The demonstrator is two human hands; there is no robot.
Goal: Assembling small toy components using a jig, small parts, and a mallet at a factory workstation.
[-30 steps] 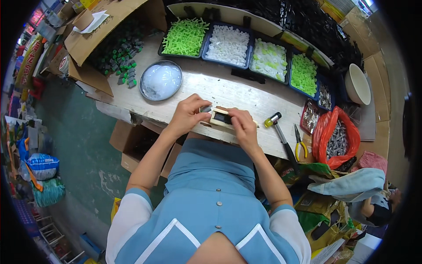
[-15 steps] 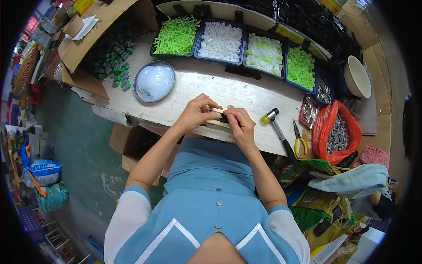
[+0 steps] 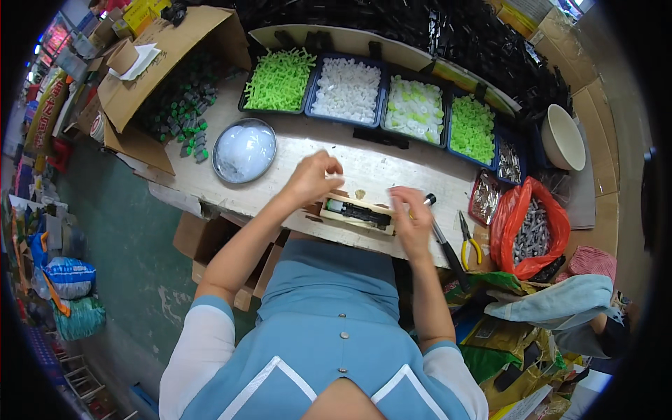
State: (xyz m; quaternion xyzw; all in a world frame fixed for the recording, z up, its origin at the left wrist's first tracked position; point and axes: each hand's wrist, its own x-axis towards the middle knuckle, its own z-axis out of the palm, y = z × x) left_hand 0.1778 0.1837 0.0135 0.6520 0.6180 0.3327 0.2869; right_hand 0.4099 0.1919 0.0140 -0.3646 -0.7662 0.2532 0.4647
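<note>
- Pale wood frames the small jig [image 3: 355, 213] that lies at the near edge of the tabletop [image 3: 392, 161], with a black oblong part [image 3: 358, 212] seated along its slot; this is the piece under work.
- Left hand [image 3: 315, 176] hangs just above and to the left of the jig, fingers curled toward the thumb; blur keeps me from telling whether that grip pinches a small piece or is empty.
- Right hand [image 3: 413, 218] sits at the jig's right end, fingers loosely bent, not clamped on anything I can make out; a black-handled tool with a pale tip [image 3: 439, 234] lies just beside it.
- Judged step: the part is seated in the jig and the hands are between fits, likely fetching or placing a small component. The next move calls for a steady pinch and aligning the piece over the black part while the other hand braces the jig.
- Against the earlier frames, both hands have come off the jig: they were closed together over it, hiding the part, and now stand apart with the black part in plain view. The jig itself has stayed put.
- Around: trays of green pieces [image 3: 278, 78] and white pieces [image 3: 347, 89], a round metal lid [image 3: 243, 150], yellow-handled pliers [image 3: 467, 238], a red bag of metal parts [image 3: 529, 227].
</note>
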